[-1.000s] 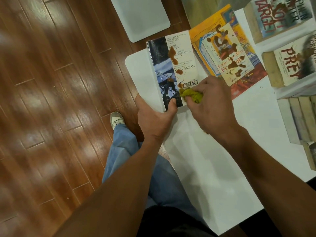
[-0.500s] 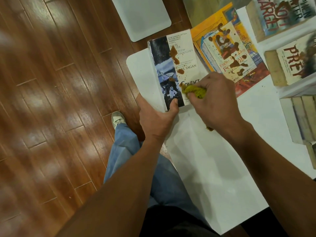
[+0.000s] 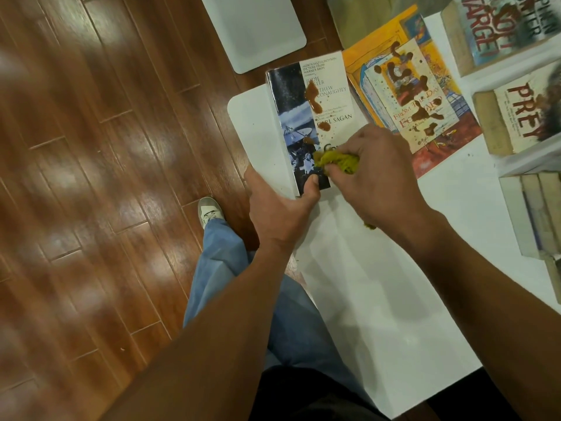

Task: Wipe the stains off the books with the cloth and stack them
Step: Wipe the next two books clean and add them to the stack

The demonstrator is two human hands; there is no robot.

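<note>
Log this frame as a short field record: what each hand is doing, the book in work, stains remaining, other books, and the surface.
left hand: grips the near end of the black-and-white Contact paperback, thumb on the cover
right hand: holds the crumpled yellow-green cloth, pressing it on the cover's near part
stains left: brown blotches on the cover's far half
other books: yellow-orange illustrated book, Prey paperback and Soft Target paperback, all stained
stack: pile of books at the right edge
surface: white table
</note>
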